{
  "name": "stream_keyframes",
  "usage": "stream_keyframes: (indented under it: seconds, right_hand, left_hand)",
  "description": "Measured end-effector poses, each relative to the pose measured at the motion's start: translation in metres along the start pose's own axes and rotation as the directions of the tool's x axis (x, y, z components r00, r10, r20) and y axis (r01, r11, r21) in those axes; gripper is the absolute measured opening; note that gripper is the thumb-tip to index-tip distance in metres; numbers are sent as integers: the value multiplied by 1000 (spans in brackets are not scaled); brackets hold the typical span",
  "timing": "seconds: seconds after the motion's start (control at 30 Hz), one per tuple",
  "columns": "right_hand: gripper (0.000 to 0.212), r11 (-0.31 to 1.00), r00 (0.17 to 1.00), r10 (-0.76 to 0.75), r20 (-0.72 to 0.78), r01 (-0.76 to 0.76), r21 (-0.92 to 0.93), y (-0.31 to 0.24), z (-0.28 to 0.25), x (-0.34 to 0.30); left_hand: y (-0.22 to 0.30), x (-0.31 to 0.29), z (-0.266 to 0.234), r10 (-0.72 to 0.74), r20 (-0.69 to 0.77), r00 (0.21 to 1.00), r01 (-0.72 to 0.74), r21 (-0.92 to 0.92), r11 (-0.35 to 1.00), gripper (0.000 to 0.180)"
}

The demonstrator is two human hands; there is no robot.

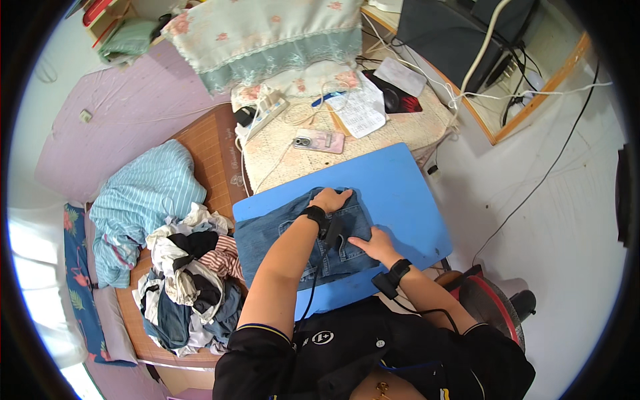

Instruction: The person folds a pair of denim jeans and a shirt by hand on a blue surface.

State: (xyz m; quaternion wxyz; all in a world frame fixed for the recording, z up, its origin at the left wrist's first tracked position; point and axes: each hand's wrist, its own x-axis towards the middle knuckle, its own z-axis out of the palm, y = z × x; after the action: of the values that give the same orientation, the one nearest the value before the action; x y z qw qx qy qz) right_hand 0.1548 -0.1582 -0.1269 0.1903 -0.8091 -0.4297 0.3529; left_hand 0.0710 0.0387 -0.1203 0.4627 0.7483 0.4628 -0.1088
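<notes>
Two hands on one denim garment (pixel 280 233), spread over a blue board (pixel 400 193): left hand (pixel 330 199) gripping its far edge, right hand (pixel 375 244) pressed flat, fingers together. Pink phone (pixel 320 141) beyond the left hand.

Both hands pressed down, palms flat: left hand (pixel 330 199) reaching forward, fingers apparently curled; right hand (pixel 375 244) nearer body.

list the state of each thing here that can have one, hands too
denim garment: spread flat on the blue board, partly folded
blue board: lying flat, garment on it
left hand: gripping the garment's far edge
right hand: pressed flat on the denim
clothes pile: heaped, unfolded
striped shirt: crumpled
phone: lying flat on the table
</notes>
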Motion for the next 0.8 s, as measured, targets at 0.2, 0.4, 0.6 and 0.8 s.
stream_keyframes:
  seconds: [0.2,0.4,0.6,0.8]
  right_hand:
    - [77,999,997,-35,-64,33,-40,25,-13,9]
    - [70,996,995,-49,-84,54,68,21,-12,14]
    - [58,996,986,-75,-148,80,30,22,-5,6]
    - [55,995,975,-81,-206,68,-73,19,7,2]
  left_hand:
    - [15,29,22,202,-209,957,-223,-78,972,35]
    - [-1,30,-3,367,-281,887,-367,55,929,35]
    - [5,4,-44,66,114,991,-78,106,991,65]
    - [-34,-12,-25,59,174,983,-114,328,938,66]
